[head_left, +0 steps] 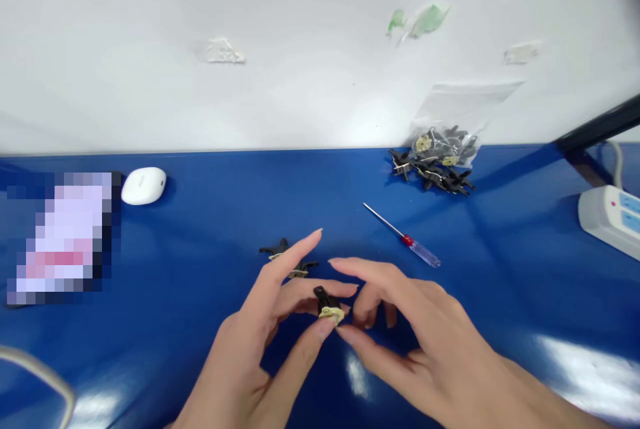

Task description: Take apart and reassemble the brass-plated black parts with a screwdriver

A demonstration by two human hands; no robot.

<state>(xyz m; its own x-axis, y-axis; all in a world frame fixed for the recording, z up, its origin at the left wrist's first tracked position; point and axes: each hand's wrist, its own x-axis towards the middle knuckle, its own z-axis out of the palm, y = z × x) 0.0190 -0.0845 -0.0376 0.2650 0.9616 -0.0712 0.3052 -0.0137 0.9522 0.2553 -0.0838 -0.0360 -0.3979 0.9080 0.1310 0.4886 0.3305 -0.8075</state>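
Observation:
My left hand [280,322] pinches a small black part with a yellowish disc [331,314] between its thumb and fingers, index finger raised. Close by on the right, my right hand [400,322] has its thumb and index finger apart, the thumb tip near the disc's edge. Behind my left hand, black pronged parts [283,247] lie on the blue table, partly hidden by the fingers. A screwdriver [407,240] with a red and clear handle rests beyond my right hand.
At the back right, a clear plastic bag [463,109] holds black and yellowish parts, with more black parts [435,174] before it. A white case [144,186] and a blurred-out device [65,236] lie left. A white power strip [610,219] stands far right; a cable [43,369] curves at lower left.

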